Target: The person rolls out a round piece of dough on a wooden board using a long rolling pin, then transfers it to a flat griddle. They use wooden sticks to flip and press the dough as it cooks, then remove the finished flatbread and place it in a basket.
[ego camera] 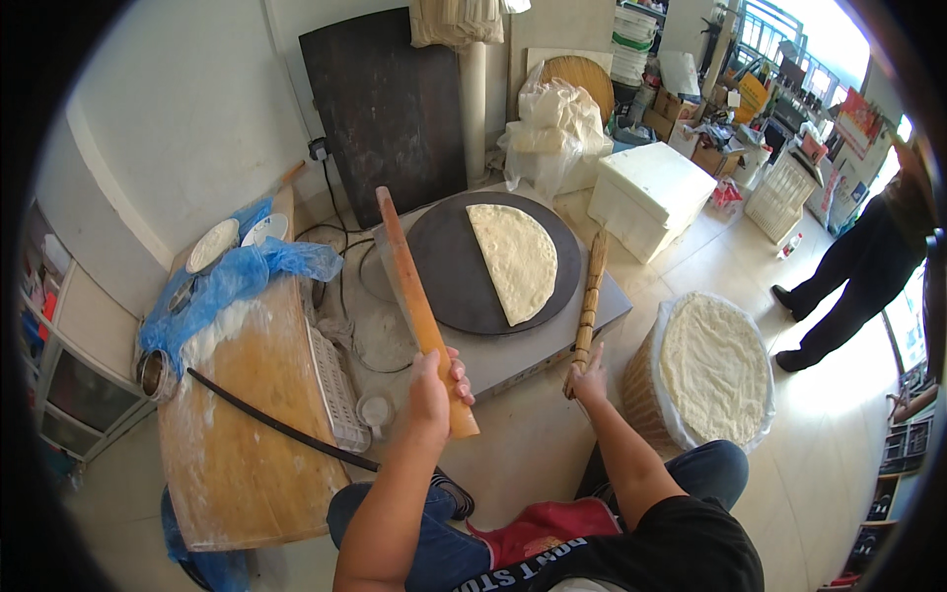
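Note:
A flatbread folded into a half circle (516,259) lies on the right part of a round dark griddle (444,288). The griddle sits on a metal stove with a flat grey top (488,374). My left hand (438,385) grips a long flat wooden stick (414,292) near its lower end, tilted up across the griddle's left edge. My right hand (590,379) holds the bound handle of a straw whisk brush (591,296), which points upward beside the griddle's right edge.
At left is a floured wooden board (259,444) with a blue plastic bag (229,281), bowls and a dark curved rod (281,422). A cloth-lined basket (644,385) stands right of the stove, a white foam box (651,196) behind it. A person (858,259) stands at far right.

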Action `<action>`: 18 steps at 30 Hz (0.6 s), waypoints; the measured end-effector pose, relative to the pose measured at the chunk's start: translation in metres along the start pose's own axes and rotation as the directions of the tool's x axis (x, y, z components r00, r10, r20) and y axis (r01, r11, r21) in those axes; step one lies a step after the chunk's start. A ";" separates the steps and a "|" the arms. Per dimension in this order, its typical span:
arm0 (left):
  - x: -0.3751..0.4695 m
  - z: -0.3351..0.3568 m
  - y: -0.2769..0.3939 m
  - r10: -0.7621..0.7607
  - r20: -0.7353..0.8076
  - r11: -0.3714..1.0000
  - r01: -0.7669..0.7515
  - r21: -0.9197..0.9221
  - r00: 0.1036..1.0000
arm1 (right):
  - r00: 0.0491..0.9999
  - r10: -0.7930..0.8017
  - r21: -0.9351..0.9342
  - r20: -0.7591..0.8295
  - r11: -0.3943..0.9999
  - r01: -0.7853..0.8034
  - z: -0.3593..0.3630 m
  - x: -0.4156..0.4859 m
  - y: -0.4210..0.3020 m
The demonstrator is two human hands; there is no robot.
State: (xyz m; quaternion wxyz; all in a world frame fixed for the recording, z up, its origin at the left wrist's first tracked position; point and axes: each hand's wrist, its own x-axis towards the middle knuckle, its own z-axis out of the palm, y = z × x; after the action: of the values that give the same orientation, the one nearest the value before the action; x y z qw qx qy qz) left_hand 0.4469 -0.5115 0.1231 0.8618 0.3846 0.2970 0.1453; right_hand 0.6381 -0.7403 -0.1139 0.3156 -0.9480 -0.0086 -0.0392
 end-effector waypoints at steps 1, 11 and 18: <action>0.002 0.001 -0.008 0.009 0.021 1.000 -0.010 0.016 1.000 | 0.991 -0.042 -0.237 -0.128 0.971 0.010 -0.003 -0.005 -0.014; 0.012 0.002 -0.090 0.056 0.404 0.622 -0.348 0.701 0.913 | 0.584 -0.262 0.598 0.769 0.618 -0.510 -0.140 -0.117 -0.139; -0.011 0.006 -0.090 0.047 0.452 0.375 -0.435 0.819 0.891 | 0.907 0.039 0.397 0.418 0.891 -0.221 -0.134 -0.167 -0.026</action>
State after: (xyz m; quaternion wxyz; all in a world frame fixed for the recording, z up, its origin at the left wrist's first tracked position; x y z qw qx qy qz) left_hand 0.4434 -0.5798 0.0632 0.5221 0.8461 0.1063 0.0164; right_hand 0.4609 -0.7981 -0.0047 0.5127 -0.8394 -0.0163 0.1796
